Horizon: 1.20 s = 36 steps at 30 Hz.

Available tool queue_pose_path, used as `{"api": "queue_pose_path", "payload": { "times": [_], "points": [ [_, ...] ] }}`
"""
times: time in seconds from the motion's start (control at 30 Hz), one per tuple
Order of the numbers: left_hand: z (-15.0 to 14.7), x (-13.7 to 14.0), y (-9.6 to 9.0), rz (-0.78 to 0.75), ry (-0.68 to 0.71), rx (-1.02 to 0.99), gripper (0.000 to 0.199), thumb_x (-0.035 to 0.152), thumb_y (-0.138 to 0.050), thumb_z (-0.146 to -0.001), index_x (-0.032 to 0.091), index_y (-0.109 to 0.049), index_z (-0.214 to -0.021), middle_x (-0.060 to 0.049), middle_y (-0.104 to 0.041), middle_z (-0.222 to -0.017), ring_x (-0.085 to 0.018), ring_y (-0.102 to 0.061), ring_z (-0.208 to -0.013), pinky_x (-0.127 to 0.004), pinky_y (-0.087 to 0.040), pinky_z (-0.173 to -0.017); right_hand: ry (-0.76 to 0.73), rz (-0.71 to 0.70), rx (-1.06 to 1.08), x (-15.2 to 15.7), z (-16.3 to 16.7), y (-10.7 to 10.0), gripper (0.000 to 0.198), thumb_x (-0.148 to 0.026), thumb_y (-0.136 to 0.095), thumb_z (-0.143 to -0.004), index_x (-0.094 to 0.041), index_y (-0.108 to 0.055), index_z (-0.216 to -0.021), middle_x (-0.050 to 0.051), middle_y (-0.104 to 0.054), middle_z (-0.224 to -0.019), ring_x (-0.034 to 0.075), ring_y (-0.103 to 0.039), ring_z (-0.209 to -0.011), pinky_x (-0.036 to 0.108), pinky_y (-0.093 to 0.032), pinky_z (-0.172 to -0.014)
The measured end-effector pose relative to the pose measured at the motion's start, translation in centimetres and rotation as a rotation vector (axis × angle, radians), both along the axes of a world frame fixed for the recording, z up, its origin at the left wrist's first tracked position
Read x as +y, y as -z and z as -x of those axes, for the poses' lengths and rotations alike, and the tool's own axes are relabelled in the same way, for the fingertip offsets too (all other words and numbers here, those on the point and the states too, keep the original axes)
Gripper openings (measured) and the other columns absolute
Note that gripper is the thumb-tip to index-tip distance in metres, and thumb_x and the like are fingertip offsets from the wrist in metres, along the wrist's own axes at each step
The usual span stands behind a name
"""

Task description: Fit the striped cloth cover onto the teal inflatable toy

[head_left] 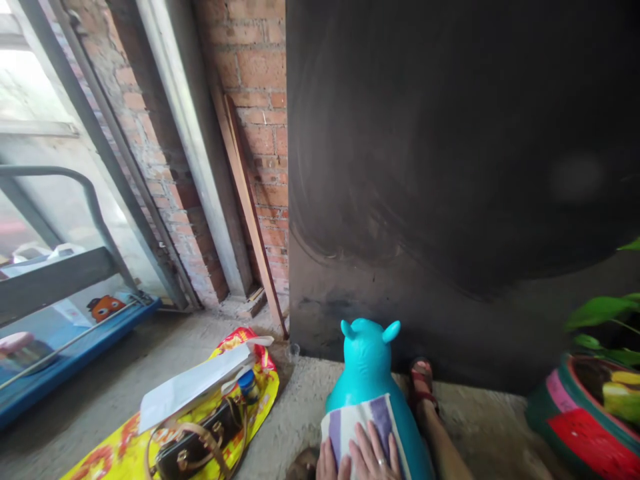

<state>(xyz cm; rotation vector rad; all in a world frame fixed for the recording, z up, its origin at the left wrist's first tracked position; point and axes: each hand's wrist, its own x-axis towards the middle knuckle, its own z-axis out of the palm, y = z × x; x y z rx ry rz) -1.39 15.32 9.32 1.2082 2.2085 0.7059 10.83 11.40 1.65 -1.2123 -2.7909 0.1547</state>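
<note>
A turquoise inflatable animal toy point(367, 363) with two small ears stands on the concrete floor, facing the black board. A white and purple striped cloth point(350, 420) lies over its back. My right hand point(375, 453), with a ring on one finger, lies flat on the cloth with fingers spread. My left hand point(327, 465) rests at the cloth's left edge and is mostly cut off by the frame's bottom. Neither hand grips anything. A foot in a red sandal point(423, 383) stands just right of the toy.
A large black board point(460, 167) fills the wall ahead. Wooden planks point(247, 200) lean on the brick wall. A yellow printed bag point(125, 447) on the floor carries a black handbag point(200, 443), white paper point(190, 387) and a small bottle point(247, 385). A painted plant pot point(575, 413) stands at the right.
</note>
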Motion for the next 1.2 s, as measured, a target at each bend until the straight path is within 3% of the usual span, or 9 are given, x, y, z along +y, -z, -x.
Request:
{"api": "queue_pose_path", "payload": {
  "times": [0.07,0.13,0.33,0.5,0.63,0.8,0.97,1.1,1.2],
  "points": [
    [-0.5,2.1,-2.8,-0.241,0.083,0.184,0.059,0.062,-0.016,-0.095,0.036,-0.057,-0.129,0.0,-0.06,-0.133,-0.028,-0.031,-0.142,-0.048,-0.001,-0.12,0.062,-0.014,-0.003,2.5,-1.5,-1.4,0.051,-0.057,-0.046,-0.088,-0.032,-0.049,-0.131,0.003,-0.045,-0.148,0.028,-0.039,-0.137,0.056,-0.035,-0.113],
    [-0.7,2.7,-4.4,-0.426,0.145,0.355,0.061,0.05,-0.005,-0.097,0.041,-0.057,-0.128,0.002,-0.066,-0.12,-0.029,-0.038,-0.137,-0.05,0.004,-0.117,0.122,-0.019,-0.01,5.3,-3.0,-2.6,0.051,-0.059,-0.046,-0.087,-0.029,-0.051,-0.128,0.005,-0.048,-0.145,0.026,-0.044,-0.132,0.054,-0.039,-0.11],
    [-1.2,2.0,-5.3,-0.523,0.111,0.463,0.055,0.042,-0.013,-0.098,0.041,-0.063,-0.12,0.002,-0.07,-0.096,-0.028,-0.054,-0.121,-0.051,0.007,-0.117,0.24,-0.025,-0.006,9.7,-4.6,-2.8,0.047,-0.061,-0.036,-0.088,-0.043,-0.051,-0.128,-0.006,-0.064,-0.124,0.034,-0.05,-0.127,0.06,-0.048,-0.098],
    [-1.2,3.5,-5.0,-0.472,0.078,0.605,0.063,0.044,-0.011,-0.098,0.027,-0.071,-0.108,-0.004,-0.069,-0.088,-0.031,-0.061,-0.107,-0.058,0.009,-0.115,0.268,0.002,0.036,11.8,-3.9,-1.4,0.063,-0.067,-0.038,-0.086,-0.032,-0.042,-0.138,0.005,-0.054,-0.139,0.03,-0.05,-0.127,0.057,-0.044,-0.103],
    [-0.9,4.5,-4.3,-0.476,0.079,0.495,0.07,0.055,-0.015,-0.095,0.017,-0.074,-0.093,-0.008,-0.069,-0.087,-0.032,-0.061,-0.109,-0.051,0.009,-0.116,0.318,0.039,0.057,13.5,-4.5,-0.5,0.057,-0.064,-0.043,-0.086,-0.026,-0.051,-0.129,0.005,-0.052,-0.14,0.027,-0.05,-0.125,0.052,-0.041,-0.107],
    [-0.8,4.5,-3.8,-0.486,0.066,0.486,0.064,0.054,-0.019,-0.095,0.021,-0.073,-0.096,-0.007,-0.069,-0.089,-0.032,-0.059,-0.109,-0.051,0.01,-0.117,0.398,0.056,0.072,14.3,-5.3,-0.9,0.047,-0.057,-0.045,-0.089,-0.024,-0.056,-0.12,0.005,-0.059,-0.129,0.022,-0.057,-0.113,0.046,-0.05,-0.098],
    [-0.7,3.3,-4.2,-0.502,0.139,0.521,0.061,0.04,-0.008,-0.098,0.033,-0.065,-0.118,-0.004,-0.069,-0.097,-0.029,-0.057,-0.115,-0.055,0.013,-0.116,0.428,0.033,0.114,13.2,-5.4,-2.4,0.044,-0.056,-0.046,-0.089,-0.023,-0.059,-0.116,0.004,-0.061,-0.123,0.021,-0.058,-0.108,0.043,-0.052,-0.094],
    [-0.7,3.1,-4.6,-0.458,0.131,0.465,0.063,0.035,-0.001,-0.098,0.037,-0.056,-0.13,-0.001,-0.067,-0.106,-0.028,-0.051,-0.123,-0.056,0.005,-0.117,0.479,0.0,0.144,11.2,-4.9,-3.4,0.046,-0.056,-0.047,-0.088,-0.023,-0.057,-0.119,0.005,-0.06,-0.126,0.021,-0.058,-0.111,0.045,-0.05,-0.097],
    [-0.9,2.1,-4.1,-0.302,0.095,0.337,0.05,0.049,-0.019,-0.098,0.034,-0.055,-0.13,0.0,-0.063,-0.125,-0.03,-0.043,-0.132,-0.057,-0.016,-0.116,0.569,-0.01,0.147,9.8,-4.5,-4.2,0.047,-0.055,-0.036,-0.092,-0.023,-0.058,-0.121,0.004,-0.059,-0.13,0.024,-0.055,-0.119,0.047,-0.046,-0.102]
  ]
}}
